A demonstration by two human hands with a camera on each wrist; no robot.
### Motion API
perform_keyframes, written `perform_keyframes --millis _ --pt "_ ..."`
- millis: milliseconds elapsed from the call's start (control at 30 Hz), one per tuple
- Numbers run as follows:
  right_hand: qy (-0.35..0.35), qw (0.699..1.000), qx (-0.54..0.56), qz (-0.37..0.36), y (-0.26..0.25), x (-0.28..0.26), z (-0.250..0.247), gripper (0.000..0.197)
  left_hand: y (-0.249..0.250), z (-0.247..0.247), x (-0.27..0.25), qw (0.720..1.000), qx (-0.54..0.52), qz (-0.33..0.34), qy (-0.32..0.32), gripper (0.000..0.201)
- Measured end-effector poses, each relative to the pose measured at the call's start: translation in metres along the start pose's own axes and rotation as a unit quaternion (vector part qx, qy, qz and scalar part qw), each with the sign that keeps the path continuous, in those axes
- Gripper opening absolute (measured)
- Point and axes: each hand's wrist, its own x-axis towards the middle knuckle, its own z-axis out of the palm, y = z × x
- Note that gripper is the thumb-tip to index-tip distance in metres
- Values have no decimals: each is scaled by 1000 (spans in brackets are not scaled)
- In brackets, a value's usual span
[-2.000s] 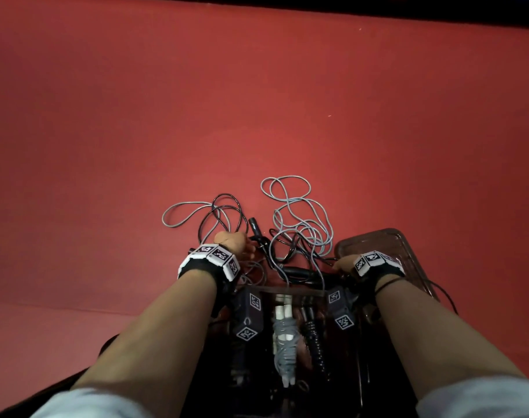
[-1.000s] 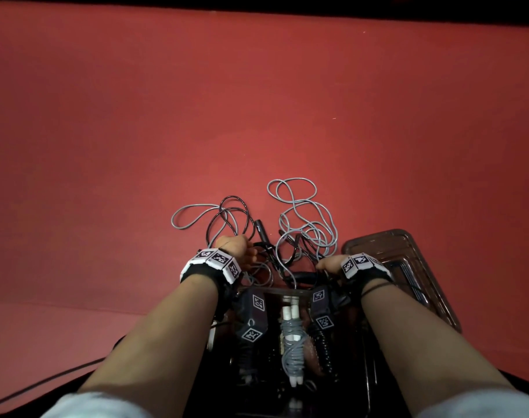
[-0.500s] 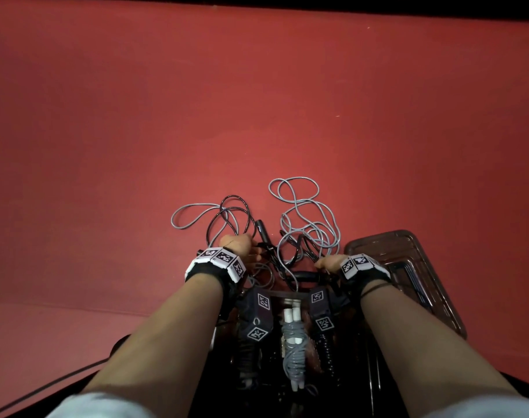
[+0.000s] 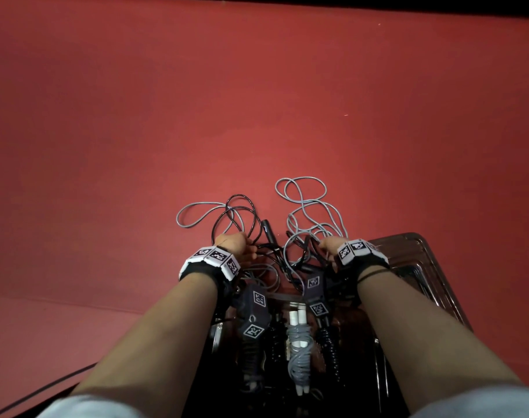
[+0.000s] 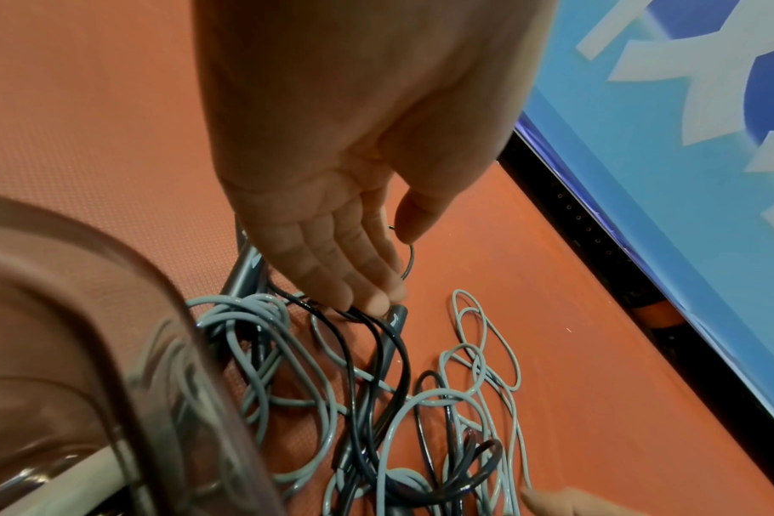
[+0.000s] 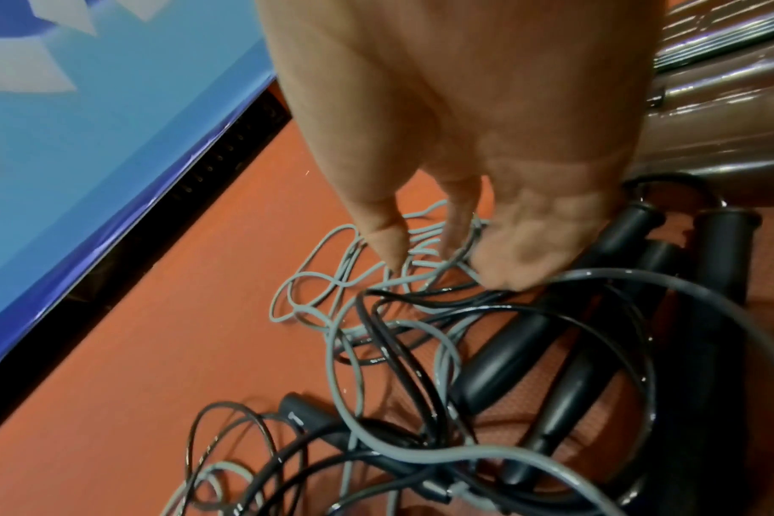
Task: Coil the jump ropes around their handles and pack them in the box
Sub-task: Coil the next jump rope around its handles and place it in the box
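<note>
A tangle of grey jump rope (image 4: 314,206) and black jump rope (image 4: 242,212) lies on the red mat (image 4: 257,101), just beyond the clear brown box (image 4: 378,366). Inside the box lie a coiled grey rope with white handles (image 4: 298,348) and a coiled black rope (image 4: 329,348). My left hand (image 4: 242,245) (image 5: 389,272) is at the tangle's left, its straight fingertips (image 5: 372,300) touching black cord loops (image 5: 394,349). My right hand (image 4: 328,245) (image 6: 420,251) dips into grey loops (image 6: 332,279); its thumb and forefinger straddle strands and the other fingers are curled. Black handles (image 6: 509,349) lie beside it.
The box's lid (image 4: 414,260) (image 6: 708,122) lies on the mat to the right of the tangle. A blue panel (image 5: 685,139) with a black base strip borders the mat's far side. A dark cable (image 4: 46,384) runs along the near left.
My right hand has moved left from the lid's edge into the grey loops. The left hand has stayed at the black cords.
</note>
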Motion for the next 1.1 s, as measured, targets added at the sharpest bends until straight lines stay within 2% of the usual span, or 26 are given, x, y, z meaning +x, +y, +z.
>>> perform_keyframes --millis 33,100,167,267,367,433,500,567,700,800,867,900,967,1033,1100 --pt "7 998 58 8 0 -9 2 10 -1 -1 1 1000 3 1 -2 22" --pt "64 997 40 -35 -9 -33 11 15 -3 -2 4 1000 4 4 -8 23" --pt "120 986 24 -110 -17 -30 21 7 -4 -1 8 1000 7 5 -6 23" --pt "93 980 63 -167 -33 -39 35 34 -5 0 11 1000 12 14 -10 23" --pt "35 989 -36 -136 -37 -37 45 57 -8 1 15 999 30 2 -19 24" --pt "40 989 -117 -84 -35 -36 45 63 -8 -1 19 999 28 -9 -22 28" --pt "31 986 -147 -79 -37 -35 40 48 -9 -3 22 999 25 -11 -17 33" --pt "30 990 -110 -83 -37 -34 38 42 -11 -4 23 999 27 -2 -16 33" --pt "71 986 -34 -149 -41 -44 37 22 -13 -1 16 998 50 24 -28 27" --pt "105 977 31 -186 -50 -65 37 20 -6 4 3 991 95 84 -40 21" --pt "82 974 64 -201 -55 -81 39 17 0 11 -6 980 137 141 -43 13" --pt "69 974 67 -205 -56 -88 41 19 2 15 -12 972 160 166 -54 18" --pt "42 977 55 -200 -54 -100 43 24 3 22 -16 954 205 200 -90 40" --pt "36 978 61 -194 -50 -111 40 22 1 27 -20 925 287 226 -105 56" --pt "19 980 72 -186 -49 -118 38 18 -5 34 -18 886 385 240 -99 54"
